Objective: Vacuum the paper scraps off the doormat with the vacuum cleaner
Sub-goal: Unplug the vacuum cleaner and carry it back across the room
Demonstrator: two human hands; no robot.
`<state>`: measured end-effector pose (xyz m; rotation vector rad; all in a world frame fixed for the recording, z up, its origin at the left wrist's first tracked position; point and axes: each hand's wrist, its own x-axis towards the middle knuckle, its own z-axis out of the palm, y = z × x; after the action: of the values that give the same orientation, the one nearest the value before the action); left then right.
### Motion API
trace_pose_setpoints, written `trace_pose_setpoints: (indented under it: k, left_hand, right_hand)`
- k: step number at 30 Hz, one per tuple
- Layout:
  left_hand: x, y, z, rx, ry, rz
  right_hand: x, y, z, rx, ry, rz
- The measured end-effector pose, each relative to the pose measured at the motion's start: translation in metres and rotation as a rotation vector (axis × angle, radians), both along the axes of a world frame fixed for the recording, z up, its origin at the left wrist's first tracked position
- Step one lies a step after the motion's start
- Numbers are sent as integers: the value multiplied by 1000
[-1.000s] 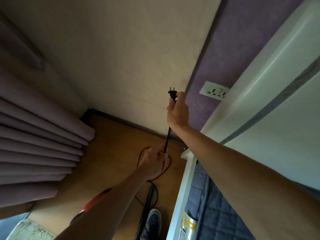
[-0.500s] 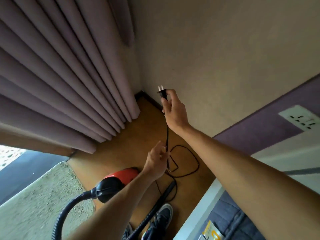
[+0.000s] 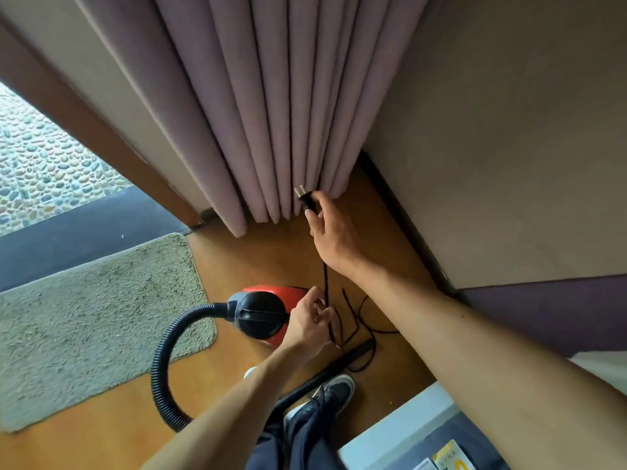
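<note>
Vacuum cleaner point(image 3: 268, 313) plug point(image 3: 306, 199) pinched in right hand point(image 3: 334, 237) fingers point(image 3: 319, 198).

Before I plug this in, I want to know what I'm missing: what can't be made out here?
Head view only:
- Wall socket: outside the frame.
- Paper scraps on the shaggy grey-green doormat: too small to tell.
- Red canister vacuum cleaner: partly behind the left hand.
- Black ribbed hose: passes behind the left forearm.
- Black two-pin plug: mostly covered by the right hand.
</note>
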<state>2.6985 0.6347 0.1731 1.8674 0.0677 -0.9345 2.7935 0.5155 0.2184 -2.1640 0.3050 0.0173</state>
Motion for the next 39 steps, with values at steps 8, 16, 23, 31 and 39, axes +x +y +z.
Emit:
trace_pose_setpoints:
  k: [8, 16, 23, 31, 39]
  left_hand:
    - [2, 74, -19, 0, 31, 246]
    - [-14, 99, -48, -40, 141, 535]
    - [-36, 59, -76, -36, 199, 795]
    - [-79, -9, -132, -51, 282, 1056]
    - [-113, -38, -192, -94, 345, 1265]
  right_hand:
    - [34, 93, -37, 15, 52, 190]
    - [44, 155, -70, -56, 221, 483]
    - [36, 148, -114, -111, 304, 757]
    - [2, 118, -167, -101, 374, 980]
    - [-35, 118, -235, -163, 358, 1068]
